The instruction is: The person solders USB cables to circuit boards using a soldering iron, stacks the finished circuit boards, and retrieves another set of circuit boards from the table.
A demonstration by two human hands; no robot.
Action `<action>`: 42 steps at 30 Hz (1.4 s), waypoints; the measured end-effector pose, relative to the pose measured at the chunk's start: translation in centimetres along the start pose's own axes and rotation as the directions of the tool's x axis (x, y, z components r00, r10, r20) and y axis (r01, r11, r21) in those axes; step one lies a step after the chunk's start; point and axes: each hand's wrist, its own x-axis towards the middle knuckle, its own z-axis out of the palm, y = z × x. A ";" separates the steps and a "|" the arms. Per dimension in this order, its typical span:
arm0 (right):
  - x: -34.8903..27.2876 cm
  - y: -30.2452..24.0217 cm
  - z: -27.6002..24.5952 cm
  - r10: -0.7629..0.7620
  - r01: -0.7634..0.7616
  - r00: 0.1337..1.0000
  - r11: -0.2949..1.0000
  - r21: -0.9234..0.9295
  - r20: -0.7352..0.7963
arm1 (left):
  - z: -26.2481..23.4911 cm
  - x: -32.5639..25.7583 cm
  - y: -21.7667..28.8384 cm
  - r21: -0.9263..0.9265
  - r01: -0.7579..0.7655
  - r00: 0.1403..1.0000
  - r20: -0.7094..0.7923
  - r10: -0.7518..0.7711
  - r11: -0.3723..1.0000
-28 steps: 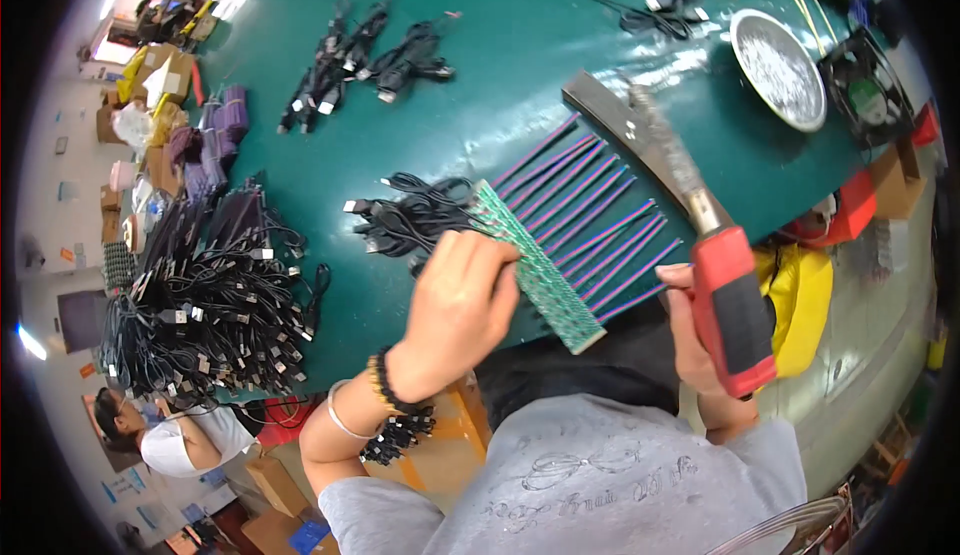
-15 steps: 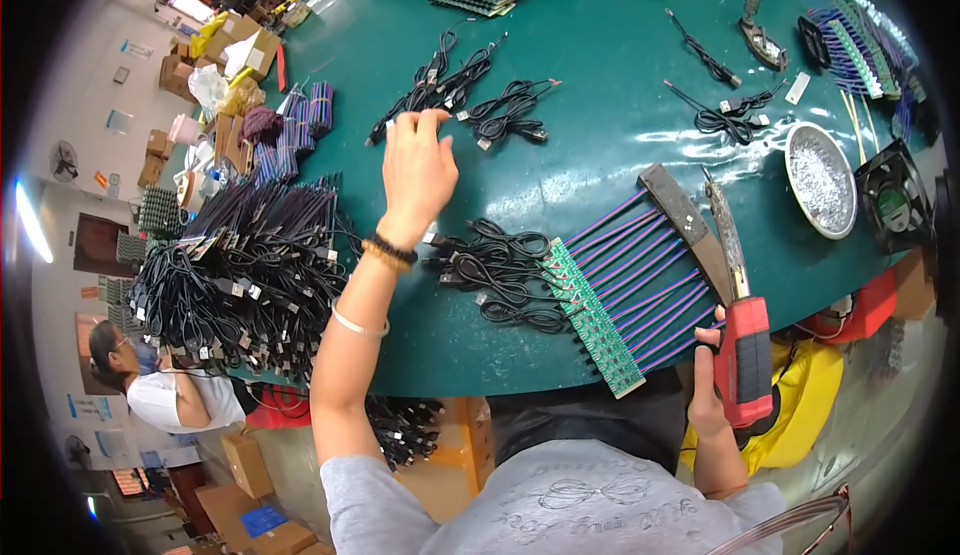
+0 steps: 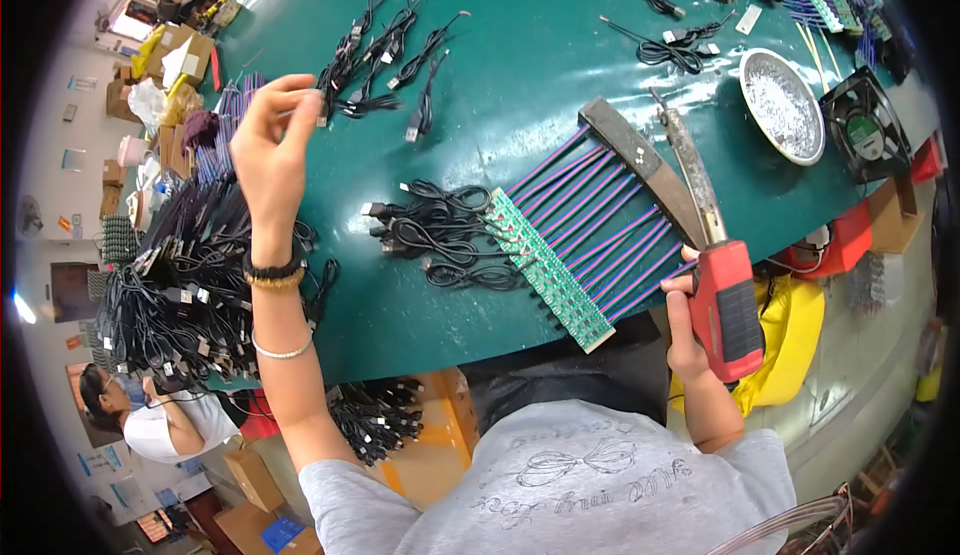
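Observation:
My left hand [image 3: 272,143] is raised over the left part of the green table [image 3: 540,65], fingers pinched on the end of a black cable [image 3: 345,73] from a loose bunch. My right hand [image 3: 686,327] grips the red handle of a soldering iron [image 3: 722,295] at the table's near edge; its long tip lies against a flat metal bar [image 3: 640,167]. Between the hands lies a long green circuit board strip [image 3: 548,269] with purple wires [image 3: 600,217] on one side and black cables [image 3: 432,235] on the other.
A heap of black cables [image 3: 165,285] hangs off the table's left edge. A round metal dish [image 3: 786,105] and a black fan [image 3: 866,127] sit at the right. More boards and wires lie at the far edge. A person [image 3: 150,415] sits lower left; cardboard boxes stand below the table.
My left hand left the circuit board strip, reached far across to the cable bunch, then drew back left holding a cable end. The soldering iron came down onto the table by the metal bar.

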 end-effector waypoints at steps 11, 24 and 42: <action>-2.4 -2.0 -1.8 0.069 -0.114 0.985 0.947 0.301 0.157 | 5.2 -14.2 12.2 -0.036 -0.184 0.916 0.357 0.185 0.982; -1.0 -5.0 0.5 0.176 -0.476 0.800 0.767 0.430 0.574 | 9.7 -20.4 11.2 -0.257 0.025 0.923 0.377 0.076 0.966; -2.0 -2.9 -0.9 -0.038 -0.006 0.926 0.993 0.115 0.376 | 10.0 -18.9 11.6 0.177 -0.140 0.972 0.212 0.101 0.974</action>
